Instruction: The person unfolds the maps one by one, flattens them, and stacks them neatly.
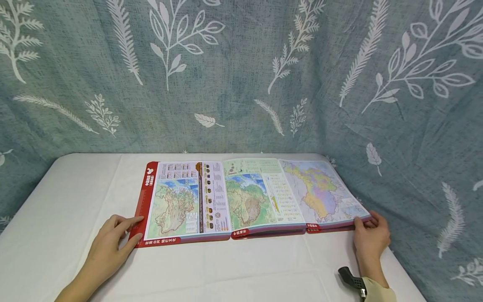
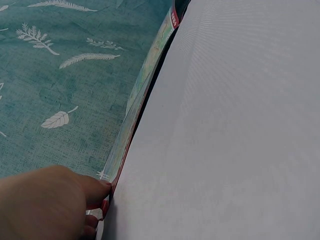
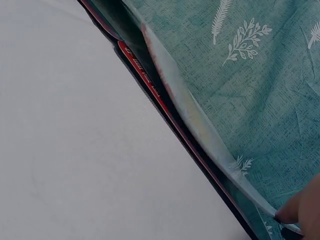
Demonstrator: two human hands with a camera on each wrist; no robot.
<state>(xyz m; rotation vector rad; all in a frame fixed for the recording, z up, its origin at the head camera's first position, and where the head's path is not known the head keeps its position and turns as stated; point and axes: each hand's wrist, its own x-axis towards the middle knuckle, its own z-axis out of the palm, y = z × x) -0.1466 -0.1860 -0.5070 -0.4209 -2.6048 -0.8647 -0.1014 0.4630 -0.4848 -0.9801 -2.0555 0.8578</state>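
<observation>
A long fold-out map (image 1: 247, 205) lies spread across the white table in the head view. It has three panels of coloured maps and a red left margin (image 1: 141, 205). My left hand (image 1: 110, 241) pinches the lower part of that margin between thumb and fingers. At the opposite end, my right hand (image 1: 371, 235) grips the near right corner. In the right wrist view the top sheet (image 3: 192, 117) bows up from the layers under it, its edge between my right thumb and fingers (image 3: 295, 212). The left wrist view shows the map's front edge (image 2: 137, 112) almost edge-on.
The white table (image 1: 226, 272) extends in front of the map and to its left. Behind and to the right hangs a green-blue curtain (image 1: 241, 92) with white leaf prints. A black device (image 1: 351, 277) sits by my right wrist, next to a beige sleeve (image 1: 377, 291).
</observation>
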